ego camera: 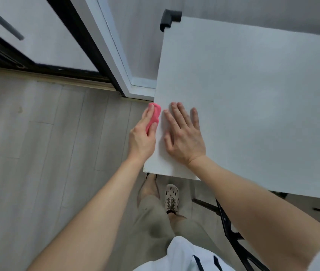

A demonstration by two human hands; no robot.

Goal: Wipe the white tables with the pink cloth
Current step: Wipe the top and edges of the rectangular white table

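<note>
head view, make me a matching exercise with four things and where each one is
Things:
1 pink cloth
2 right hand
3 black corner guard
4 shoe

Places:
a on the far corner of the white table
b flat on top of the table
c on the floor, by the table's near edge
d held by the left hand at the table's side edge

Pairs: 1-d, 2-b, 3-a, 4-c

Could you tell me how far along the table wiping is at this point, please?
Done: nothing provable; the white table shows no wipe marks either way. In hand: the left hand holds the pink cloth against the table's left edge, while the right hand rests flat on top. Left: other tables are out of view, so I cannot tell.
</note>
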